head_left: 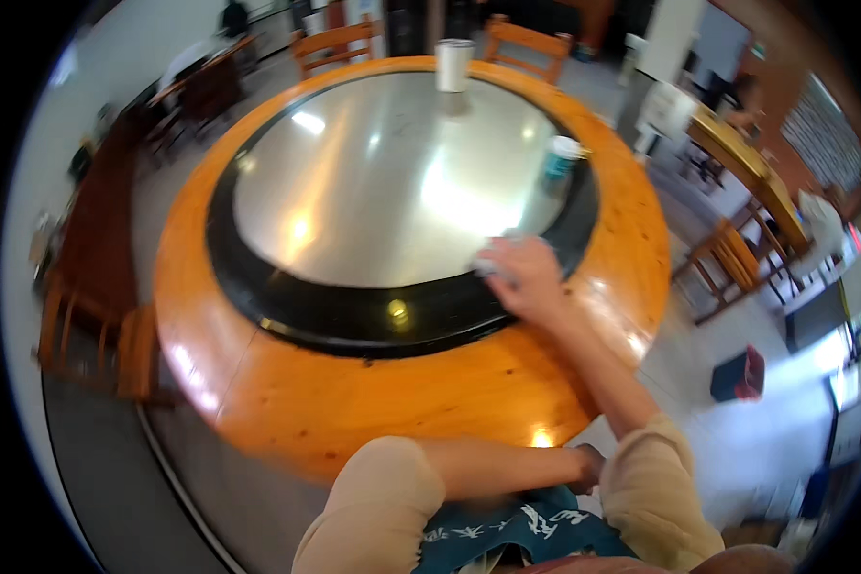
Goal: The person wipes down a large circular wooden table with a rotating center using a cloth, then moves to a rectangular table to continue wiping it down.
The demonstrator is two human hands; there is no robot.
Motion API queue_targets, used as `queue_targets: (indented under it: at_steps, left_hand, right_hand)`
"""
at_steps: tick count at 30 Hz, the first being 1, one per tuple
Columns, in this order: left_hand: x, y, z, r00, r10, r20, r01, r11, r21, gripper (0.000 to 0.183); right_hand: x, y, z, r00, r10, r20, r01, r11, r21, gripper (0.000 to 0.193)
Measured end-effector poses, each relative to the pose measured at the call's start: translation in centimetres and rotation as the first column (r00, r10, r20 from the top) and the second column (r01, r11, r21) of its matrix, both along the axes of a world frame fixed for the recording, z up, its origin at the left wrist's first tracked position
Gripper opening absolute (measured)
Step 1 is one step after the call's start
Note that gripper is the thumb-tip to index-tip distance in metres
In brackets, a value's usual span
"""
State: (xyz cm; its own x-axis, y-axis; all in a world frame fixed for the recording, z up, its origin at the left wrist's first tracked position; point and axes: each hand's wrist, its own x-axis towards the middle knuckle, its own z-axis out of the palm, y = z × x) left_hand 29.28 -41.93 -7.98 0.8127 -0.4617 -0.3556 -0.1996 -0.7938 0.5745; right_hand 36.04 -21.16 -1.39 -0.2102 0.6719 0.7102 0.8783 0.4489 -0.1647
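My right hand (523, 275) reaches out over the round table's black ring (354, 320), near the edge of its shiny metal centre (373, 182). Its curled fingers press down on a small pale grey thing that looks like a cloth (484, 266), mostly hidden under them. My left forearm crosses in front of my body to the right. The left hand (589, 469) is beside my right sleeve, dark and blurred; its fingers cannot be made out. Beyond my right hand stands a teal and white canister (561, 157).
A tall white container (454, 65) stands at the table's far side. The orange wooden rim (421, 402) runs close to me. Wooden chairs (335, 43) stand beyond the table, another chair (732, 258) at the right. A dark bin (739, 374) with a red lining sits on the right-hand floor.
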Motion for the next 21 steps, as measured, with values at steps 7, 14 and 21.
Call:
queue_targets:
  at_steps: [7, 14, 21]
  left_hand:
    - [-1.0, -0.1, 0.7, 0.984, 0.121, 0.134, -0.068, 0.937, -0.344, 0.033]
    - [-1.4, -1.0, 0.6, 0.984, 0.091, 0.156, -0.011, 0.893, -0.450, 0.035]
    - [-1.5, -0.5, 0.4, 0.982, 0.102, 0.157, -0.011, 0.869, -0.495, 0.036]
  right_hand:
    - [-10.3, -3.0, -1.0, 0.895, 0.446, -0.022, -0.445, 0.888, -0.120, 0.038]
    - [-9.6, -3.5, -1.1, 0.897, 0.436, -0.069, -0.441, 0.892, -0.099, 0.027]
    - [-4.5, -1.0, -1.8, 0.993, 0.063, -0.097, -0.070, 0.994, -0.078, 0.023]
